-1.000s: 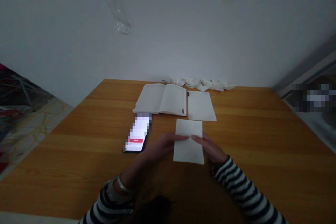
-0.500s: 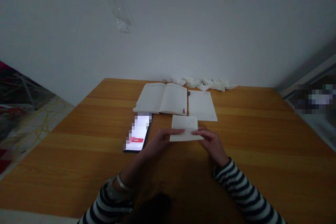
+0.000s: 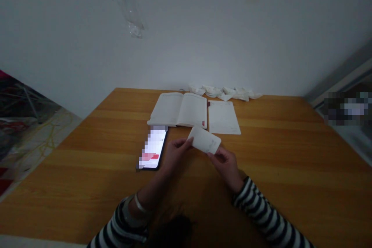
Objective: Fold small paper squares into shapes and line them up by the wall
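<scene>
A small folded sheet of paper (image 3: 205, 140), white with faint marks near its right end, is held tilted above the table, its right end lower. My left hand (image 3: 178, 152) pinches its left edge between thumb and fingers. At the lower right corner my right hand (image 3: 226, 161) is closed on it in the same way. Just left of my left hand lies a smartphone (image 3: 154, 149) with its screen lit, partly blurred out. Beyond the paper an open notebook (image 3: 192, 110) lies flat with blank-looking pages.
To the right of the notebook is a loose white sheet (image 3: 223, 118). Crumpled white tissues (image 3: 226, 92) line the back edge of the wooden table (image 3: 290, 155), against the wall (image 3: 203, 38). Clear tape (image 3: 130, 11) hangs on the wall.
The paper, level and larger half a second ago, now shows as a smaller rectangle turned clockwise. My right hand has moved slightly down and left; my left hand has shifted a little left.
</scene>
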`<state>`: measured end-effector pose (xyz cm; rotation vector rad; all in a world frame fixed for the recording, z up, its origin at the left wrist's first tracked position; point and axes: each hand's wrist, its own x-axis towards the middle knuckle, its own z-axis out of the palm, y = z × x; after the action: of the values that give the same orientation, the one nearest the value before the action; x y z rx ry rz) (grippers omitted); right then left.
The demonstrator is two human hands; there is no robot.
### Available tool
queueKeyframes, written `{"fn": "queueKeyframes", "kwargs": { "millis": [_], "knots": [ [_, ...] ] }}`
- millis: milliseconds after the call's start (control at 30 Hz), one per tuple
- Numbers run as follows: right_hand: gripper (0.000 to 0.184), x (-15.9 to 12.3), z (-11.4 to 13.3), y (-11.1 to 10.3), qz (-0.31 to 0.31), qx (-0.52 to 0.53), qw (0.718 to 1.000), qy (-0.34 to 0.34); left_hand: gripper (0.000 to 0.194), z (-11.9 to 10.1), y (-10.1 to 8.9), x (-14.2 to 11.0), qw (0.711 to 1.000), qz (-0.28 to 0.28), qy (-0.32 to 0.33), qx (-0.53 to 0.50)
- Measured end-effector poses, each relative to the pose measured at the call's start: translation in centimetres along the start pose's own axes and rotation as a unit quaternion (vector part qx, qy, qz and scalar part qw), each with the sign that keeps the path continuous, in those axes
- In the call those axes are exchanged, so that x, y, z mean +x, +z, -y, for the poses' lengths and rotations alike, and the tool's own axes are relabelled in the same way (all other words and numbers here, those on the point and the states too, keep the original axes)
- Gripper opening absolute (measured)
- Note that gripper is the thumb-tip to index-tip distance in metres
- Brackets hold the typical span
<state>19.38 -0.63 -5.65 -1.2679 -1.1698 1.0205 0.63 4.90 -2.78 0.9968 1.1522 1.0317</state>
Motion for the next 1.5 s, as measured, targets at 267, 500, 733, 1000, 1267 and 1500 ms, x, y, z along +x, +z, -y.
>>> {"fn": "queueKeyframes", "kwargs": {
  "millis": [267,500,733,1000,1267,1500],
  "knots": [
    [0.035,-0.1,0.5,0.3,0.029,0.033,0.998,0.037,0.045,0.3,-0.1,0.1,1.000,-0.003,0.010,0.009],
    [0.040,0.3,0.9,-0.1,-0.021,0.030,0.998,0.044,0.043,0.0,0.6,-0.8,0.996,0.015,0.066,0.055],
    [0.038,0.1,0.8,0.0,-0.045,0.006,0.999,0.029,0.062,0.3,1.1,-0.9,0.999,0.029,0.045,0.009],
    [0.034,0.3,-0.3,-0.3,-0.087,-0.026,0.996,0.016,0.053,0.9,1.8,-1.2,0.996,0.068,0.036,0.036],
    [0.037,0.1,0.4,-0.2,-0.096,-0.036,0.995,0.004,0.050,1.0,1.7,-1.3,0.997,0.056,0.035,0.036],
    [0.038,0.0,0.1,-0.3,-0.098,-0.027,0.995,0.012,0.047,1.0,1.8,-1.4,0.996,0.070,0.040,0.028]
  ]
}}
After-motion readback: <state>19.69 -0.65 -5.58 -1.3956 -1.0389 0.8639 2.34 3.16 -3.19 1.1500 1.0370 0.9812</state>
